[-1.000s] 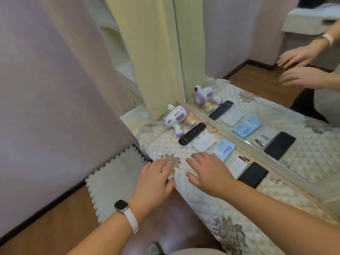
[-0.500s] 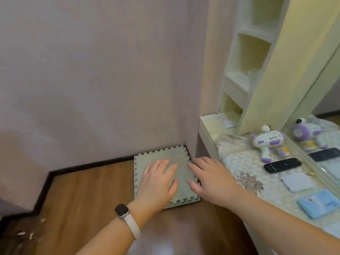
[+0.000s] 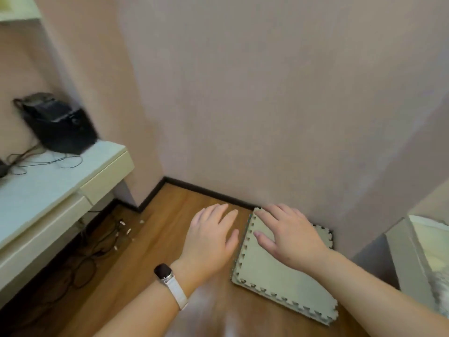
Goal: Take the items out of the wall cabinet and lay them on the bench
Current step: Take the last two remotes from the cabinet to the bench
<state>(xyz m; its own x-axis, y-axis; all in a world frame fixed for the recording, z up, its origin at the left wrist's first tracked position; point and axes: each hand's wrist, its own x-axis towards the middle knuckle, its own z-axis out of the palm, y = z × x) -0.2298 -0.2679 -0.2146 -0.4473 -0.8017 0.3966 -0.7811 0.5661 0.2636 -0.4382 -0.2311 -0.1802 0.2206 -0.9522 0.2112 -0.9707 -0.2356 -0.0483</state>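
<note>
Swinging way left compared to half a second ago. Lost the toy, the remote and the wall cabinet shelves off the right side. Only kept a cream sliver of bench [image 3: 408, 254] at the right edge. Picked up a white desk [image 3: 48, 181] on the left instead, with a black device [image 3: 58, 125] at upper left and cables [image 3: 43, 162] trailing across the top. Ended up with the foam mat [image 3: 274, 276] at lower right, flat on the wood floor [image 3: 150, 263] against the wall.

Same story with the hands as before, both out front. Keeping the left hand [image 3: 209, 239] over bare floor in the lower middle, fingers straight and a bit spread, holding nothing, watch [image 3: 164, 271] on the wrist. Keeping the right hand [image 3: 289, 237] just beside it over the mat's far corner, fingers loosely spread, thumb out, gripping nothing. Can't tell if actually touching the mat.
</note>
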